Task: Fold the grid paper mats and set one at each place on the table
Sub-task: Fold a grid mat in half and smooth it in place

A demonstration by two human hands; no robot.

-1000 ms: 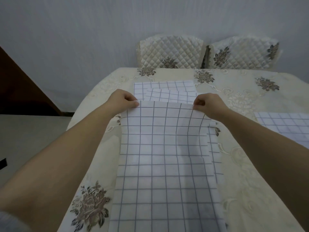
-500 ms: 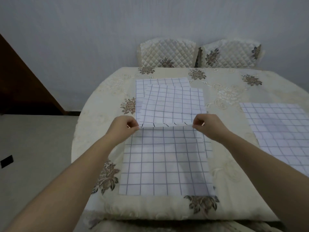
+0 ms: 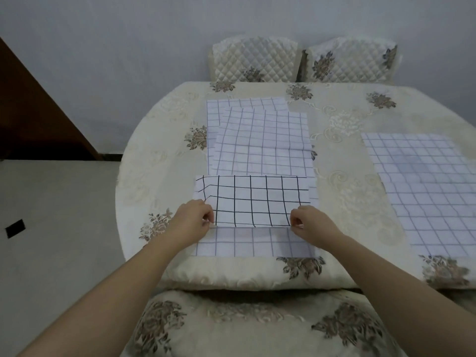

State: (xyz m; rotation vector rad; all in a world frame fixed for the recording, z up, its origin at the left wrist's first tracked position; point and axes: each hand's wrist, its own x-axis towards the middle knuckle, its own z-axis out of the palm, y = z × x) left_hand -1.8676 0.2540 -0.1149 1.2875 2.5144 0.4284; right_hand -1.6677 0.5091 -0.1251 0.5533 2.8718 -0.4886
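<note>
Both hands were on the near grid paper mat at the table's near edge. The left hand had its fingers closed in a pinch on the left corner of the folded-over flap; the right hand pinched the right corner the same way. That flap, its dark-lined side up, lay between the two hands, doubled back over the mat's pale lower layer, with a strip of that layer showing nearer the table edge. Just beyond it, toward the middle of the table, sat a loose stack of mats, overlapping and slightly skewed. Another mat lay flat along the right edge, well apart. Two quilted chairs stood at the far edge.
</note>
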